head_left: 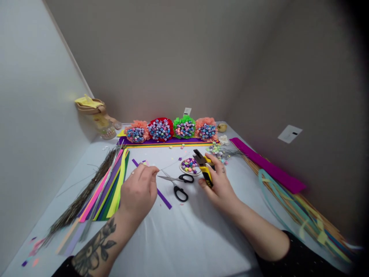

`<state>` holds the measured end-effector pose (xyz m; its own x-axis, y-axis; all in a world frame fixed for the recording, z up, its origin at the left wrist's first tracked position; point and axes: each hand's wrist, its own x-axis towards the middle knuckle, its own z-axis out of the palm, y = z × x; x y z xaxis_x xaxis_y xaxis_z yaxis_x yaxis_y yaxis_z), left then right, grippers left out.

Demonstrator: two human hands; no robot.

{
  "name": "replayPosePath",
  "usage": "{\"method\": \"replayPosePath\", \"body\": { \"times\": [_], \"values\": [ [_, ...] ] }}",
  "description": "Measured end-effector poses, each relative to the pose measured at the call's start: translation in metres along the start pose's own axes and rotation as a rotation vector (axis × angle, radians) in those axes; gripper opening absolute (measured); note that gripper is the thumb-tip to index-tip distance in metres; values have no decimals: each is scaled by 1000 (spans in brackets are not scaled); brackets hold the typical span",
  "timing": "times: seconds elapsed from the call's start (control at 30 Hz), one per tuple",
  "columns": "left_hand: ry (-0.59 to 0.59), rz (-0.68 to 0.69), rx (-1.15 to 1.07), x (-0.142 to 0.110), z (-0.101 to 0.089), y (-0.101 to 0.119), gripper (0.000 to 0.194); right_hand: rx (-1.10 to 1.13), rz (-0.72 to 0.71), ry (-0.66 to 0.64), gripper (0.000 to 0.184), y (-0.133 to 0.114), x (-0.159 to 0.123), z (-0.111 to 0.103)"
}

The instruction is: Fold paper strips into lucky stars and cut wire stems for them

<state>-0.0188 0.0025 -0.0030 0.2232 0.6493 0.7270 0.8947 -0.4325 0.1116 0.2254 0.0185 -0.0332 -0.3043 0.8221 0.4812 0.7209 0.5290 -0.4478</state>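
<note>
Yellow-and-black pliers with dark metal jaws are held above the white table, right of the black-handled metal scissors, the right hand's fingers curled part-closed around the handles. On the left, the left hand is nearly closed, thumb and forefinger pinching one end of a thin, pale, straight wire. Wire and pliers appear apart; whether the jaws are parted cannot be determined.

pliers: metal, plastic | scissors: metal, glossy plastic | purple strip: matt paper | tablecloth: matt cloth
</note>
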Motion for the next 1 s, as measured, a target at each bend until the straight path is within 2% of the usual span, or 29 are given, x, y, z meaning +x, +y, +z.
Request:
{"method": "replayPosePath", "body": {
  "times": [0.2,0.47,0.77,1.0],
  "values": [
    [27,59,40,0,-1,1,10,-27,-8,-9,29,-2,1,2],
    [36,56,7,-3,-1,1,14,11,-12,-11,29,1,-1,6],
    [36,71,-6,-6,0,6,16,177,4,-49,34,-2,0,6],
    [23,74,-35,-5,0,9,17,213,16,-73,32,-1,2,4]
  ]
}}
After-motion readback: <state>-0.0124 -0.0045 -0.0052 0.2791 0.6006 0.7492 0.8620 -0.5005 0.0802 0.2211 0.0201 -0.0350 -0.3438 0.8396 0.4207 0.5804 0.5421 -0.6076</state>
